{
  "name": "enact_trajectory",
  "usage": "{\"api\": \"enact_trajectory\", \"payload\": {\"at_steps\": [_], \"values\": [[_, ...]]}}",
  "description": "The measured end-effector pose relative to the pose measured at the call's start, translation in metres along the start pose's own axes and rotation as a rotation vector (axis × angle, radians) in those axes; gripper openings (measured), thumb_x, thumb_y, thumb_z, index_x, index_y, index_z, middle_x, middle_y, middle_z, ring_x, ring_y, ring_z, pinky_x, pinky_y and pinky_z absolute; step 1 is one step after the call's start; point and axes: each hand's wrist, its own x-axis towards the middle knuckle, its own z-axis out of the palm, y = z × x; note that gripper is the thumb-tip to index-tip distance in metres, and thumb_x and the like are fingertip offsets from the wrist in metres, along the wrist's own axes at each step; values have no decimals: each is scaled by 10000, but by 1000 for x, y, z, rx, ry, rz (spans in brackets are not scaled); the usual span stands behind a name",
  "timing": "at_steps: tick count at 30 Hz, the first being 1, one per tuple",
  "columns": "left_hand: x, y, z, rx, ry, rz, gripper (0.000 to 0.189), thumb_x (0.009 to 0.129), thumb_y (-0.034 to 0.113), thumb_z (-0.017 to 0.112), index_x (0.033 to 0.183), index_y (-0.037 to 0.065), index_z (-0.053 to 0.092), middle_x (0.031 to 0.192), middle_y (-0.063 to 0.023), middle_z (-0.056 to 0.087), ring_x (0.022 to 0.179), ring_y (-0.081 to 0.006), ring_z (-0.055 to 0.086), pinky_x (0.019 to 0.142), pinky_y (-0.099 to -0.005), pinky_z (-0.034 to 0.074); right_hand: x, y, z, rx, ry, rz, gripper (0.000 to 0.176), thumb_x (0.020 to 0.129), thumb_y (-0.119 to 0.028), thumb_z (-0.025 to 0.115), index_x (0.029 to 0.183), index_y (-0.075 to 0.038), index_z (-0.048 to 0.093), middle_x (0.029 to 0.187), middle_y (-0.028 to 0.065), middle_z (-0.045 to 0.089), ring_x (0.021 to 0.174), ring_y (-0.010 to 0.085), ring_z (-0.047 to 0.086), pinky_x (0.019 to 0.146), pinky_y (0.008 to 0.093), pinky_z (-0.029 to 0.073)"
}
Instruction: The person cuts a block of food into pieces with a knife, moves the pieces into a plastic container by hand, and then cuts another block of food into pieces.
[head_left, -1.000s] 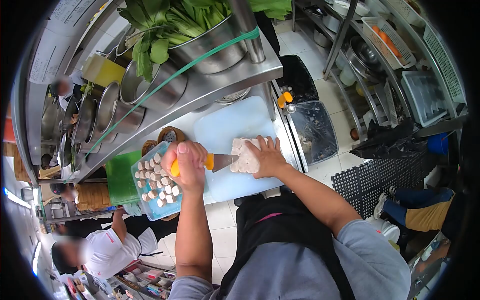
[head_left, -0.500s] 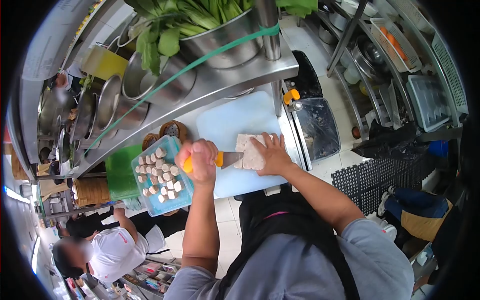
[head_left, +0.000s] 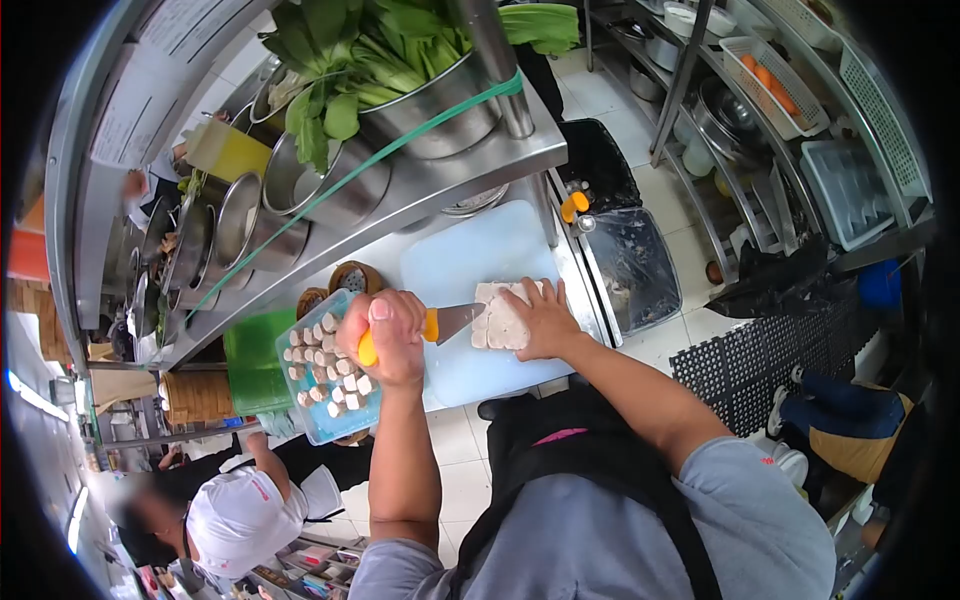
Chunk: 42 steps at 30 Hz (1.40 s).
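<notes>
My left hand (head_left: 385, 335) is closed round the yellow handle of a knife (head_left: 458, 322). Its blade points right, with the tip at the left edge of a pale, speckled block (head_left: 500, 325). Cut lines show on the left part of this block. Fingers spread, my right hand (head_left: 545, 322) presses on the block's right side and holds it against the white cutting board (head_left: 455, 375). Left of the knife, a clear blue-tinted container (head_left: 318, 425) holds several pale cubes with browner sides; my left hand covers part of its right edge.
A steel shelf (head_left: 400, 190) runs above the board, carrying pots and a pot of leafy greens (head_left: 400, 60). A green board (head_left: 260, 350) and small bamboo steamers (head_left: 350, 277) lie left. Black bins (head_left: 635, 265) stand right. Another person (head_left: 245, 510) is at lower left.
My left hand and the knife have drawn slightly left, away from the block. My right hand stays on the block. The whole view has shifted a little.
</notes>
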Motion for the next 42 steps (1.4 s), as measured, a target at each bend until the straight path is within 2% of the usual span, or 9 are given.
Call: {"api": "enact_trajectory", "payload": {"at_steps": [9, 21, 25, 28, 31, 34, 37, 40, 42], "values": [[-8, -16, 2, -2, 32, -25, 340, 1070, 88, 493, 760, 80, 354, 560, -29, 411, 460, -108, 339, 456, -296, 347, 0, 2, 4, 30, 1, -18, 1272, 630, -465, 894, 1693, -241, 233, 1680, 240, 252, 1532, 523, 211, 1262, 702, 40], [12, -45, -16, 4, 93, -116, 349, 1086, 130, 517, 775, 88, 363, 568, -31, 419, 458, -122, 385, 460, -286, 365, 0, 2, 2, 13, -9, -17, 1274, 631, -480, 898, 1689, -216, 239, 1675, 238, 252, 1521, 517, 230, 1253, 715, 68], [-5, -51, -28, -11, 66, -88, 360, 1091, 167, 548, 793, 89, 363, 581, -21, 418, 471, -122, 393, 464, -290, 367, 0, 1, 3, 5, 10, -24, 1293, 617, -492, 915, 1688, -225, 243, 1674, 243, 261, 1521, 532, 232, 1241, 738, 81], [-33, -63, -38, -98, 146, -99, 343, 1085, 163, 554, 804, 94, 370, 593, -5, 417, 486, -116, 391, 465, -287, 360, 5, 6, 23, -19, 43, -31, 1309, 603, -512, 917, 1688, -237, 237, 1666, 257, 267, 1504, 568, 246, 1235, 742, 114], [-51, -53, -29, 46, 42, 5, 347, 1075, 177, 578, 804, 102, 374, 597, -3, 427, 488, -113, 389, 455, -286, 352, 6, 7, 23, -32, 24, -39, 1328, 625, -557, 913, 1700, -245, 199, 1683, 273, 253, 1506, 567, 261, 1234, 741, 134], [-41, -43, -16, 26, -19, -25, 377, 1071, 199, 598, 791, 106, 364, 595, -4, 432, 487, -111, 392, 447, -289, 356, 1, 5, 9, -30, 13, -48, 1323, 626, -520, 913, 1700, -228, 198, 1683, 277, 253, 1499, 557, 274, 1238, 735, 136], [-39, -54, -20, -26, 80, -54, 376, 1079, 168, 571, 772, 108, 362, 582, -6, 417, 476, -107, 384, 443, -290, 359, 0, 6, 14, 1, 21, -50, 1322, 623, -503, 915, 1700, -224, 201, 1683, 275, 246, 1498, 551, 271, 1237, 732, 143], [-25, -51, -19, 9, 37, -57, 345, 1076, 139, 559, 779, 112, 386, 584, -2, 402, 467, -112, 375, 435, -291, 350, -3, 3, 12, -6, 31, -60, 1327, 617, -493, 921, 1699, -217, 205, 1683, 271, 242, 1502, 543, 263, 1235, 728, 154], [-13, -63, -41, -299, 272, -160, 321, 1068, 118, 557, 781, 115, 411, 587, 0, 398, 464, -116, 374, 435, -293, 345, 4, 7, 5, -12, 35, -55, 1330, 612, -491, 924, 1698, -213, 208, 1682, 269, 242, 1503, 539, 260, 1234, 727, 158]]}}
